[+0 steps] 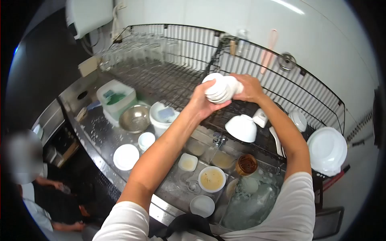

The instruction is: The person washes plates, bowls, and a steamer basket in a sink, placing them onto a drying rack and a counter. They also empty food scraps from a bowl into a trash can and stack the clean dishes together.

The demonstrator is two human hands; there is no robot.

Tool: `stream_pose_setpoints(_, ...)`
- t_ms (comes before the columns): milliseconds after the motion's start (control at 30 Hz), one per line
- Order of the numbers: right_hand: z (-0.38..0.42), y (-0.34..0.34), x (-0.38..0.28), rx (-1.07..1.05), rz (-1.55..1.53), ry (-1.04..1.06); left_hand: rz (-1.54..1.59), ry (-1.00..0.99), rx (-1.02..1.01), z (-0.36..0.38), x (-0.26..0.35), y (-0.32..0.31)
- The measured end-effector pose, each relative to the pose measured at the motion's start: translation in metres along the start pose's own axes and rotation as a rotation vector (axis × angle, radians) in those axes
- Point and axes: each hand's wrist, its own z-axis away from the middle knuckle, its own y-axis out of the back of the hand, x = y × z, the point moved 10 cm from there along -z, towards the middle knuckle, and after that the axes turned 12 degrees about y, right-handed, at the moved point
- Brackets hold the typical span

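A stack of small white dishes [217,91] is held up in front of the black wire rack, above the dark shelf. My left hand [202,100] is wrapped round its left and lower side, with the thumb on top. On the right, my right hand [248,87] has its fingers closed round more small white dishes [235,86] that touch the stack. Below my hands an upturned white bowl [241,128] rests on the shelf, beside a small white square dish [260,118].
A sink [251,201] with cloudy water lies below, near a brown pot [246,164] and a bowl of yellowish liquid [212,179]. Glasses [157,52] stand at the back left. Large white bowls [327,150] are at right. Another person [38,201] stands lower left.
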Motion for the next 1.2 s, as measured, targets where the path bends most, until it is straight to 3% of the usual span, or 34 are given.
stream_pose_setpoints(33,0.004,0.001,0.0,0.065,-0.019,0.051,0.005,-0.006,-0.035,0.002,0.0,-0.005)
stream_pose_setpoints(100,0.009,0.012,0.001,0.041,0.002,-0.086,0.003,-0.019,-0.12,0.0,0.0,-0.014)
stream_pose_setpoints(267,0.016,0.044,0.011,0.135,0.037,-0.187,-0.116,-0.067,-0.294,0.009,0.01,-0.062)
stream_pose_setpoints(367,0.009,0.076,-0.003,0.16,0.086,-0.195,-0.128,-0.092,-0.224,0.025,0.022,-0.082)
stream_pose_setpoints(467,-0.003,0.102,-0.018,0.19,0.117,-0.203,-0.159,-0.125,-0.277,0.045,0.035,-0.101)
stream_pose_setpoints(633,-0.05,0.123,-0.035,0.177,0.131,-0.105,-0.159,-0.206,-0.328,0.088,0.084,-0.109)
stream_pose_setpoints(700,-0.081,0.118,-0.039,0.139,0.119,-0.185,-0.125,-0.216,-0.391,0.103,0.111,-0.104)
stream_pose_setpoints(767,-0.123,0.108,-0.042,0.126,0.135,-0.082,-0.169,-0.305,-0.379,0.144,0.153,-0.099)
stream_pose_setpoints(833,-0.19,0.094,-0.085,-0.005,0.253,-0.193,-0.248,-0.412,-0.364,0.211,0.193,-0.089)
stream_pose_setpoints(900,-0.263,0.099,-0.213,0.121,0.317,-0.047,-0.352,-0.474,-0.373,0.262,0.239,-0.073)
stream_pose_setpoints(933,-0.282,0.107,-0.277,0.37,0.258,0.258,-0.391,-0.479,-0.33,0.285,0.261,-0.061)
stream_pose_setpoints(967,-0.308,0.099,-0.307,0.411,0.315,0.31,-0.431,-0.483,-0.287,0.31,0.281,-0.049)
stream_pose_setpoints(1033,-0.366,0.073,-0.35,0.471,0.243,0.381,-0.395,-0.248,-0.394,0.365,0.315,-0.019)
stream_pose_setpoints(1067,-0.396,0.058,-0.364,0.486,0.118,0.397,-0.453,-0.443,-0.087,0.428,0.329,0.002)
stream_pose_setpoints(1100,-0.425,0.047,-0.38,0.501,-0.003,0.416,-0.481,-0.509,-0.055,0.471,0.34,0.012)
stream_pose_setpoints(1200,-0.497,0.015,-0.45,0.535,0.063,0.441,-0.488,-0.519,-0.037,0.543,0.392,0.052)
